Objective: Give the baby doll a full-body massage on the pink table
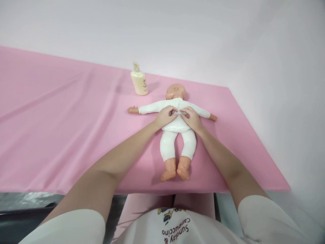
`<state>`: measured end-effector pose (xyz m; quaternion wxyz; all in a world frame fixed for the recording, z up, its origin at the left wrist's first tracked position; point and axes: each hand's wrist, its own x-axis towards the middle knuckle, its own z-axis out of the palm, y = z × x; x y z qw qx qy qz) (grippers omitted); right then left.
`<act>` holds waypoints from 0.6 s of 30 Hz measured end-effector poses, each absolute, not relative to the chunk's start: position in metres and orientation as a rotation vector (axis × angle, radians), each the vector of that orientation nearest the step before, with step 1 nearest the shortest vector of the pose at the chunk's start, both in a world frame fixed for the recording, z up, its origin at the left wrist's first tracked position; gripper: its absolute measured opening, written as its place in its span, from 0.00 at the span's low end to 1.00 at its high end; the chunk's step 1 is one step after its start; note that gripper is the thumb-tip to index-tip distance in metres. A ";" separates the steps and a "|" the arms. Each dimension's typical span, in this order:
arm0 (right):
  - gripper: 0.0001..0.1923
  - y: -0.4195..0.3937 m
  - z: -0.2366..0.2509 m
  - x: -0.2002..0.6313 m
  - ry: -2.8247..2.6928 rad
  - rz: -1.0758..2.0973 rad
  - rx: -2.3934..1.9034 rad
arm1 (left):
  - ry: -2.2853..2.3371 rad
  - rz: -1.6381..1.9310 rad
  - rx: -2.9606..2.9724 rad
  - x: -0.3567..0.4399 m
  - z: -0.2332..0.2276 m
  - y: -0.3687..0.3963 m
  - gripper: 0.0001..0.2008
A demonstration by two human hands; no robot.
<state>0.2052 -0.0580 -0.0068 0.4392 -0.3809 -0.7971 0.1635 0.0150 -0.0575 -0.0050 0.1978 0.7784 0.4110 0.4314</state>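
Observation:
A baby doll (175, 90) lies stretched out on the pink cloth, its head turned to the left and its arms spread wide. It wears a white long-sleeved top (175, 126) and white trousers (167, 143); its feet are bare. Over the chest, my left hand (167, 116) pinches the front of the top near the middle line. Facing it, my right hand (190, 117) pinches the cloth on the other side, with the fingertips of both hands close together. Small fastenings show above them near the collar; whatever lies between my fingertips is too small to make out.
A cream pump bottle (139, 84) stands on the table beyond the doll's outstretched arm, left of its head. The pink tablecloth (76, 135) has soft folds on the left, and its right edge slants down towards me. A white wall rises behind.

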 end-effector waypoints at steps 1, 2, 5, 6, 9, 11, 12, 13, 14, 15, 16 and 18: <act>0.10 -0.057 -0.007 0.205 -1.984 0.419 -0.946 | 1.154 1.216 2.189 0.015 -0.005 -0.057 0.07; 0.10 -0.057 -0.007 0.205 -1.987 0.430 -0.946 | 1.156 1.225 2.199 0.015 -0.006 -0.057 0.07; 0.10 -0.056 -0.008 0.206 -1.995 0.450 -0.937 | 1.167 1.254 2.226 0.015 -0.007 -0.056 0.06; 0.11 -0.056 -0.008 0.206 -1.994 0.455 -0.935 | 1.168 1.262 2.238 0.015 -0.008 -0.056 0.06; 0.11 -0.056 -0.008 0.206 -1.984 0.465 -0.942 | 1.165 1.263 2.256 0.014 -0.008 -0.055 0.06; 0.11 -0.056 -0.008 0.207 -1.984 0.462 -0.941 | 1.166 1.256 2.247 0.014 -0.008 -0.055 0.06; 0.11 -0.056 -0.008 0.207 -1.984 0.460 -0.937 | 1.167 1.257 2.242 0.014 -0.009 -0.055 0.06; 0.10 -0.056 -0.008 0.207 -1.984 0.458 -0.933 | 1.168 1.261 2.238 0.014 -0.009 -0.055 0.07; 0.10 -0.056 -0.009 0.207 -1.984 0.453 -0.930 | 1.172 1.265 2.235 0.014 -0.009 -0.055 0.08; 0.10 -0.056 -0.009 0.207 -1.986 0.443 -0.931 | 1.179 1.270 2.231 0.014 -0.009 -0.055 0.10; 0.10 -0.056 -0.009 0.207 -1.989 0.425 -0.937 | 1.190 1.275 2.227 0.014 -0.010 -0.055 0.11; 0.10 -0.055 -0.010 0.207 -1.991 0.367 -0.958 | 1.212 1.278 2.219 0.014 -0.012 -0.055 0.13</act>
